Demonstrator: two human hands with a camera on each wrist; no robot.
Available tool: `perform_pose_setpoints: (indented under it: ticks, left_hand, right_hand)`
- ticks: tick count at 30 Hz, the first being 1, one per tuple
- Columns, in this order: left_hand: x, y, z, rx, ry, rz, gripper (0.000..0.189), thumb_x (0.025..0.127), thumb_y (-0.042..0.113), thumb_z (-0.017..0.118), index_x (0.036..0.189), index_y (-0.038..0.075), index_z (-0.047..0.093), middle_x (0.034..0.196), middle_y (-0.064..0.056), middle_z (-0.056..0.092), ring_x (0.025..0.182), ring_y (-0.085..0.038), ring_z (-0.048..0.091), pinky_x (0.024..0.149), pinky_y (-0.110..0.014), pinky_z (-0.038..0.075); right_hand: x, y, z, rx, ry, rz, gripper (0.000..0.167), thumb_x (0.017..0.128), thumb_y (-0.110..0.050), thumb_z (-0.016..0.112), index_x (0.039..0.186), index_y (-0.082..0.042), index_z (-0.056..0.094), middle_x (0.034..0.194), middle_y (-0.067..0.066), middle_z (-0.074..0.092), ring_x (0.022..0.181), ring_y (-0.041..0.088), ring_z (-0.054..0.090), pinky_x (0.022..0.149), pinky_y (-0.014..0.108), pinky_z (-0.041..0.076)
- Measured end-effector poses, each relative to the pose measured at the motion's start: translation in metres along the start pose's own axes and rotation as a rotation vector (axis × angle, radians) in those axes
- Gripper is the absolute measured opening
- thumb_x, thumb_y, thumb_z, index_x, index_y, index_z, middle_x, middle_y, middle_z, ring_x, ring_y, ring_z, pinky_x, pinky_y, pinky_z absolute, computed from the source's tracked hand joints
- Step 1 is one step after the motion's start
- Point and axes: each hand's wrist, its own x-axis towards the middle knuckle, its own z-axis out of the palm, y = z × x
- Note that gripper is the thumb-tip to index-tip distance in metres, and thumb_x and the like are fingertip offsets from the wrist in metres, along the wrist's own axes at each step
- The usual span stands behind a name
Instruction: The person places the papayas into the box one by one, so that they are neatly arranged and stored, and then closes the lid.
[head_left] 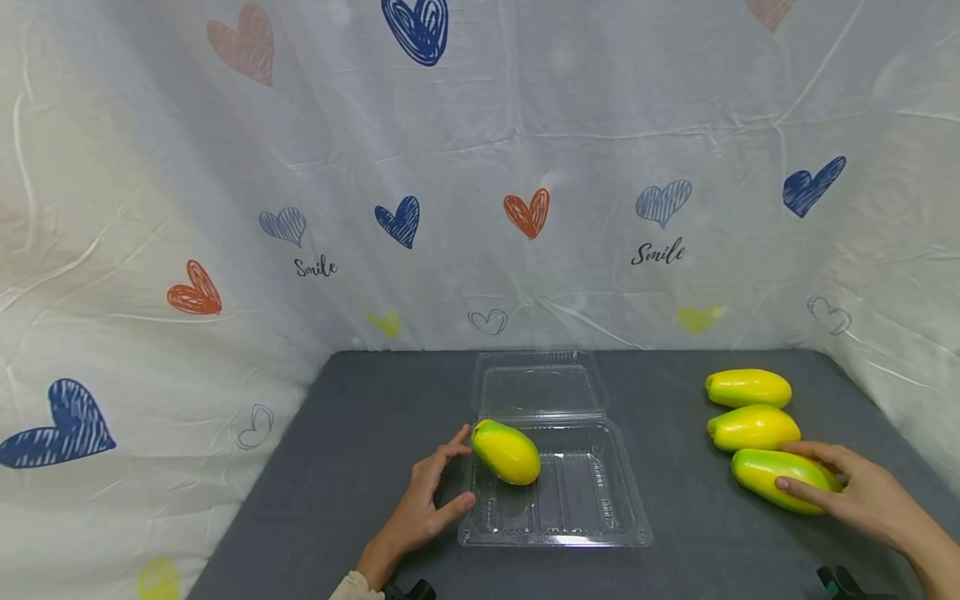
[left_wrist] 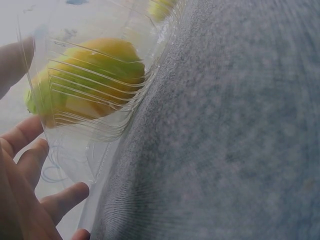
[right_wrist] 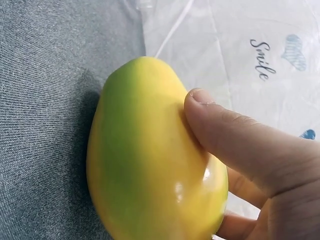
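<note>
A yellow-green papaya [head_left: 506, 452] lies in the left part of a clear plastic clamshell box [head_left: 626, 533], whose lid [head_left: 536, 392] is folded back. My left hand [head_left: 423, 504] is at the box's left side, thumb and fingers spread, fingertips right at the clear wall. Through that wall the papaya [left_wrist: 95, 80] shows in the left wrist view. On the right, my right hand [head_left: 870, 492] grips the nearest papaya [head_left: 776, 479] of a row, thumb on one side and fingers on the other. In the right wrist view, this papaya [right_wrist: 150, 155] is close against the cloth.
Two more papayas [head_left: 750, 388] [head_left: 753, 427] lie just behind the gripped one, on the grey cloth-covered table [head_left: 360, 433]. A pale curtain [head_left: 465, 275] printed with hearts hangs behind the table and along both sides.
</note>
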Motion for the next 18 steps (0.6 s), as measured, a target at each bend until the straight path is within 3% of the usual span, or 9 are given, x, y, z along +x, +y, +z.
perform_pose_setpoints:
  ticks: [6, 18]
  left_hand:
    - [0.0003, 0.0012, -0.0006, -0.003, -0.001, -0.014, 0.052, 0.094, 0.030, 0.070, 0.140, 0.033, 0.046, 0.168, 0.011, 0.028, 0.154, -0.024, 0.033, 0.106, -0.061, 0.021]
    - [-0.0002, 0.0001, -0.0004, -0.001, -0.008, -0.014, 0.052, 0.095, 0.030, 0.070, 0.140, 0.035, 0.045, 0.168, 0.011, 0.027, 0.154, -0.024, 0.033, 0.105, -0.060, 0.022]
  right_hand:
    - [-0.0013, -0.0009, -0.0007, -0.007, 0.003, 0.005, 0.077, 0.094, -0.058, 0.066, 0.138, 0.004, 0.056, 0.137, 0.042, 0.050, 0.108, 0.055, 0.056, 0.076, 0.058, 0.047]
    - [-0.0088, -0.0010, 0.0001, -0.006, 0.070, -0.075, 0.064, 0.093, -0.049, 0.072, 0.136, -0.002, 0.062, 0.131, 0.037, 0.058, 0.111, 0.056, 0.057, 0.075, 0.057, 0.049]
